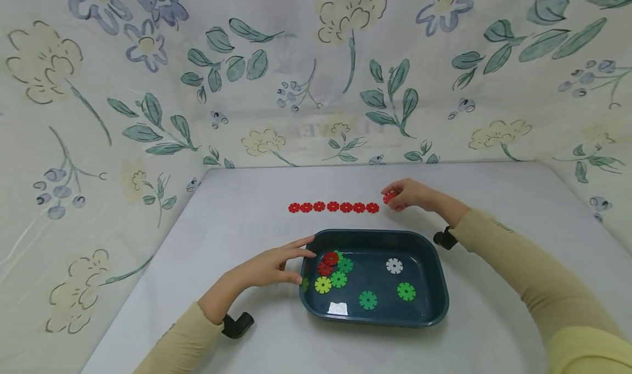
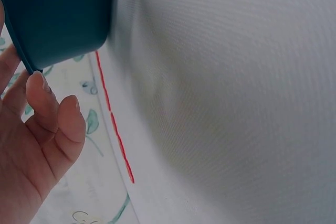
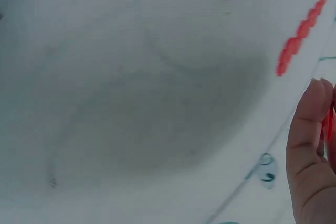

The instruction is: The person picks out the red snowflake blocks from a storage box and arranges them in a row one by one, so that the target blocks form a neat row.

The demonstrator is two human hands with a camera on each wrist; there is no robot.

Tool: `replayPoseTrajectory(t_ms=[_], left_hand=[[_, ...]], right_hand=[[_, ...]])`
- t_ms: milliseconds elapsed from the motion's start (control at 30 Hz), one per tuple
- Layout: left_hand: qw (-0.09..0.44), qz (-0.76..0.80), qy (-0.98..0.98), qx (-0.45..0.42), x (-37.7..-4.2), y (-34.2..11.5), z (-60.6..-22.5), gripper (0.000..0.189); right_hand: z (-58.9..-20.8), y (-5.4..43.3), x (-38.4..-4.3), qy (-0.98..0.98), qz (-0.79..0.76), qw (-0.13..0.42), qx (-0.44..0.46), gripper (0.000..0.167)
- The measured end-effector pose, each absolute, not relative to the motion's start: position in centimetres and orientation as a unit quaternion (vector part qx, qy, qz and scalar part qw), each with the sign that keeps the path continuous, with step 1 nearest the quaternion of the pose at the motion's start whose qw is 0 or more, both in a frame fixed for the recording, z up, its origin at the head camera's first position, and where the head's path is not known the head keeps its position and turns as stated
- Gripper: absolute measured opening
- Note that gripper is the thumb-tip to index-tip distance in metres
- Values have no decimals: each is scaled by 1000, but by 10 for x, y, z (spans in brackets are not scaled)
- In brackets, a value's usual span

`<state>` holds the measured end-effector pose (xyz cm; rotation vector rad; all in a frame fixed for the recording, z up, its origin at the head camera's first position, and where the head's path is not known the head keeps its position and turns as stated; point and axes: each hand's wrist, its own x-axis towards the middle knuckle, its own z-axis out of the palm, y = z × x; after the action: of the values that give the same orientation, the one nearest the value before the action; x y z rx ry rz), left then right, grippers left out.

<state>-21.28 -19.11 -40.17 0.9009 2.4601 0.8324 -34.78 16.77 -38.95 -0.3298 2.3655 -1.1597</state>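
Observation:
My right hand (image 1: 408,194) pinches a red notched disc (image 1: 389,197) between thumb and fingertips, just beyond the right end of a row of similar red discs (image 1: 333,206). In the right wrist view that red disc (image 3: 329,121) shows edge-on between the fingers, partly hidden. My left hand (image 1: 266,265) touches the left rim of a dark blue tray (image 1: 380,324), its fingers spread, two of them reaching over the edge. Inside the tray, green discs (image 1: 367,300), red ones (image 1: 325,268), a yellow disc (image 1: 323,284) and a white disc (image 1: 394,266) lie scattered, mostly grouped at the left.
The white table (image 1: 247,198) runs back to a floral sheet (image 1: 306,89) hanging behind and at both sides. Black wrist cameras stick out beneath both sleeves. The tray stands in front of the red row, with a strip of table between them.

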Motion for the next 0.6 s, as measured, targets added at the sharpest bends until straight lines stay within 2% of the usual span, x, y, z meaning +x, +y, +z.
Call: replayPoseTrajectory(t_ms=[200,600], left_hand=[[198,298,879,316,-212,-190,-401,55],[196,298,878,320,-212,-190,-401,55]], right_hand=[[-408,168,-354,878,-396,246,-111,45],[-419,157,-360,927,-288,204,-127,46]])
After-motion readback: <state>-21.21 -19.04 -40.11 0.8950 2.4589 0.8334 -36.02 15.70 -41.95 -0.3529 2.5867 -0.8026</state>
